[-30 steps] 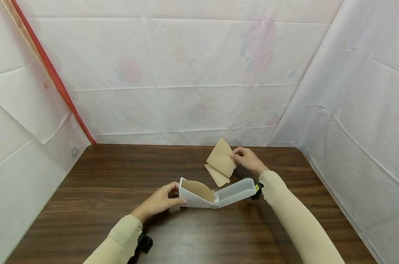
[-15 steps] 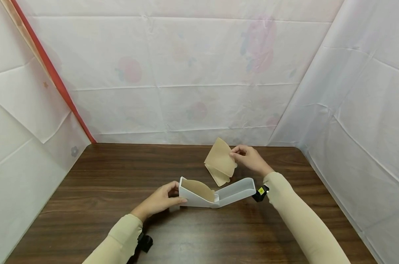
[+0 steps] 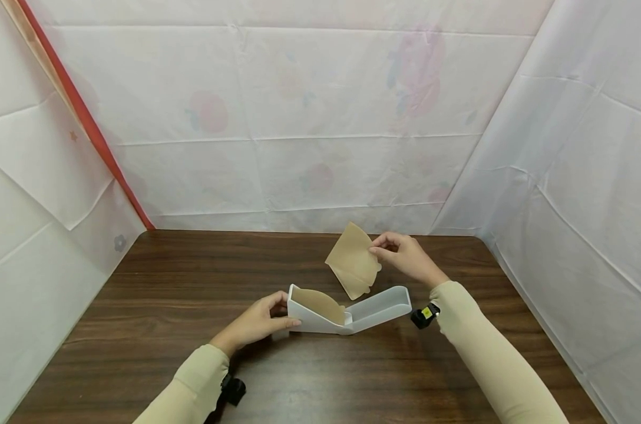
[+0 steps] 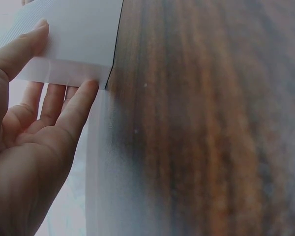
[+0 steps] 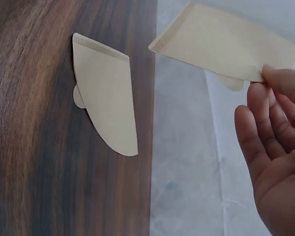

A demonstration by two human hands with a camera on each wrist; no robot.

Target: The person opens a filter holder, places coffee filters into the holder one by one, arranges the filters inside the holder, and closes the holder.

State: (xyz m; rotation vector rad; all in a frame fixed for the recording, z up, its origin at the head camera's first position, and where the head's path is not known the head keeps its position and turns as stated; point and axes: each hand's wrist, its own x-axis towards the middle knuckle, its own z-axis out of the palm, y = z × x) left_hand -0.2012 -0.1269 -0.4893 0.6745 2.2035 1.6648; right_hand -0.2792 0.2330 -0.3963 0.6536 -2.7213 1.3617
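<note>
A white filter box [image 3: 316,318] stands on the table with its lid [image 3: 380,309] swung out to the right; brown paper coffee filters [image 3: 318,304] show inside. My left hand [image 3: 258,321] holds the box's left end, thumb on the near side and fingers around the end, as the left wrist view also shows. Between thumb and forefinger, my right hand [image 3: 405,256] pinches a coffee filter [image 5: 226,42] by its edge, raised off the table. A second coffee filter [image 5: 105,93] lies flat on the wood, partly hidden behind the raised one in the head view.
The dark wooden table [image 3: 193,277] runs back to a white patterned cloth [image 3: 299,118]. Similar cloth hangs at left and right. A black wrist camera [image 3: 425,316] sits just right of the box lid.
My right hand and forearm have shifted slightly right. The raised filter has tilted a little and covers more of the one on the table. My left hand and the box stay put.
</note>
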